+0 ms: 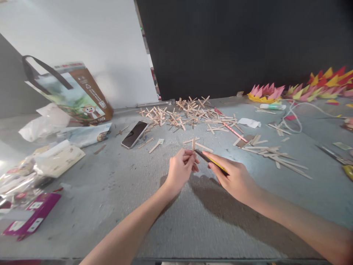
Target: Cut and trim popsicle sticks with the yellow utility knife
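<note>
My left hand (180, 167) pinches a short wooden craft stick (193, 144), which stands upright out of the fingertips. In my right hand (234, 178) is a black and yellow utility knife (216, 163), its tip pointing left and touching or very close to the stick by my left fingers. Just behind the hands lie loose craft sticks (204, 146). Farther back spreads a heap of sticks (171, 117), many of them crossed in pairs. The exact contact of blade and stick is too small to tell.
A phone (134, 134) lies left of the hands, near a printed carry bag (79, 94) and plastic packets (59, 158). A red pencil (234, 131), more sticks (275, 152), a glue stick (273, 106), a white cable (293, 114), scissors (331, 154) and folded paper pieces (266, 92) are rightward.
</note>
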Motion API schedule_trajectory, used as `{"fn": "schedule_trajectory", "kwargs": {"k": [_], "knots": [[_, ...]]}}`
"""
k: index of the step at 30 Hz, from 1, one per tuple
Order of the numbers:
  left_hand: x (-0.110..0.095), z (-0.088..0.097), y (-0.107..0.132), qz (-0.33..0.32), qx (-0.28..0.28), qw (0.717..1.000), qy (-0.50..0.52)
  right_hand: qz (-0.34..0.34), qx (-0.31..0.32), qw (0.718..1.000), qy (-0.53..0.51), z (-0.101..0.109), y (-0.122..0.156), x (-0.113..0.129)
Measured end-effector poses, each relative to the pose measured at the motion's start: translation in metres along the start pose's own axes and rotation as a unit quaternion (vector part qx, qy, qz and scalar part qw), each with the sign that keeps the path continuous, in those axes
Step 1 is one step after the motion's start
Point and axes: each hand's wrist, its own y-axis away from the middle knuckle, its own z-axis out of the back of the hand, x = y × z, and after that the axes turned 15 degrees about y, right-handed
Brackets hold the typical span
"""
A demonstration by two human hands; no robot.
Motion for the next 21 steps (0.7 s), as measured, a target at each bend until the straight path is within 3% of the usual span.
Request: {"fn": "schedule_trajectory", "kwargs": {"k": [15,21], "knots": [[0.003,0.000,0.000,-0.053,-0.008,0.989,-0.141,-0.020,-0.018,0.997,0.076,-0.009,0.005,0.009],[0.005,0.000,-0.001,-0.073,-0.010,0.979,-0.190,-0.054,0.008,0.998,0.022,-0.004,-0.001,0.013]]}}
